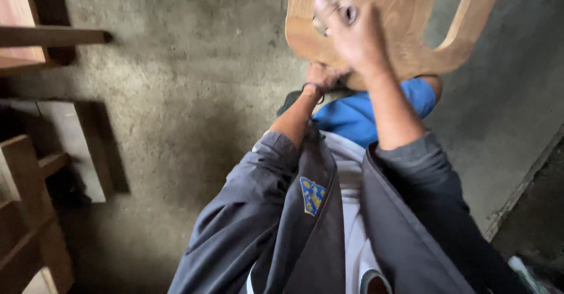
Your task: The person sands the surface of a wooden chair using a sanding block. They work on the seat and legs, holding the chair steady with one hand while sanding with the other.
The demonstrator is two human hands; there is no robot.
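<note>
A curved piece of pale wood [411, 41], shaped with long cut-out openings and a rounded lower edge, sits at the top of the view, resting over the person's lap against blue cloth [358, 114]. The right hand [352, 32] lies on the wood's face with its fingers folded around a small round object [349, 14], possibly a sanding pad, though motion blur makes it hard to tell. The left hand [323, 76] grips the wood's lower edge from beneath, fingers curled tight on it, a dark band on the wrist. Both arms wear grey jacket sleeves [264, 200] pushed back from the forearms. Left of the wood, bare concrete floor [188, 94] spreads wide and open. Further out, dark wooden frames and boards [29, 211] crowd the left edge, and a raised concrete border [523, 188] runs diagonally along the right.
</note>
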